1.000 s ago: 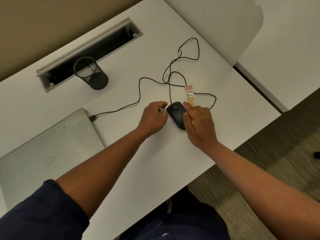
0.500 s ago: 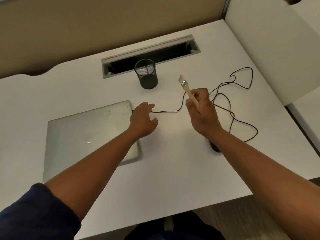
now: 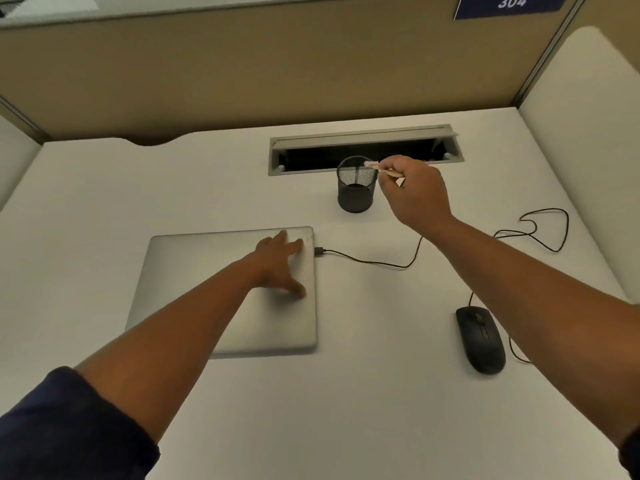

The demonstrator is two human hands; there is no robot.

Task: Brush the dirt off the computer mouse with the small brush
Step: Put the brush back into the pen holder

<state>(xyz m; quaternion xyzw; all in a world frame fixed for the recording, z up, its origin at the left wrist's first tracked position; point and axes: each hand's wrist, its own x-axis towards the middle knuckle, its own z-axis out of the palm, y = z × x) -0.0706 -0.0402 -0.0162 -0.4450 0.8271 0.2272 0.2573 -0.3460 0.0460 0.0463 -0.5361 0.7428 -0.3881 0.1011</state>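
The black wired computer mouse (image 3: 480,338) lies on the white desk at the lower right, with no hand on it. My right hand (image 3: 415,192) is far from it at the back of the desk and grips the small wooden-handled brush (image 3: 381,168). The brush's bristle end sits over the rim of a black mesh pen cup (image 3: 356,185). My left hand (image 3: 280,261) rests with spread fingers on the lid of a closed silver laptop (image 3: 194,271).
The mouse cable (image 3: 367,261) runs from the laptop's right edge across the desk and loops at the far right. A grey cable tray slot (image 3: 363,133) is sunk into the desk behind the cup. Partition walls enclose the desk.
My right hand left the mouse and carried the brush back to the mesh cup. My left hand moved off the mouse onto the laptop lid. The view swung up and left.
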